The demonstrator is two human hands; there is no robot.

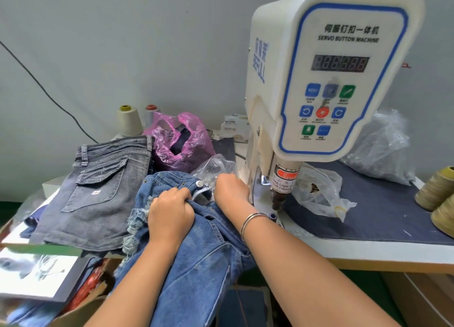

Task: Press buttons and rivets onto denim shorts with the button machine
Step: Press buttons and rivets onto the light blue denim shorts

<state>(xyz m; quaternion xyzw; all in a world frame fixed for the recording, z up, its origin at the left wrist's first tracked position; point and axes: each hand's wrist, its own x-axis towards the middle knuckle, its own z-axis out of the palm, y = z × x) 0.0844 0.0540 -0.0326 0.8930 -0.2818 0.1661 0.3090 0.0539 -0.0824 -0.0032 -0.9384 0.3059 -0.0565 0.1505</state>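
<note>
The crumpled blue denim shorts with frayed hems (196,248) hang over the front edge of the white tabletop (368,250), left of the white servo button machine (326,76). The left hand (170,213) grips a bunched fold near the waistband, fingers curled into the cloth. The right hand (231,189) rests further back on the waistband beside the metal button (199,184), just left of the machine's press head (278,199); its fingers are hidden, so I cannot tell its grip. Grey denim shorts (98,191) lie to the left.
</note>
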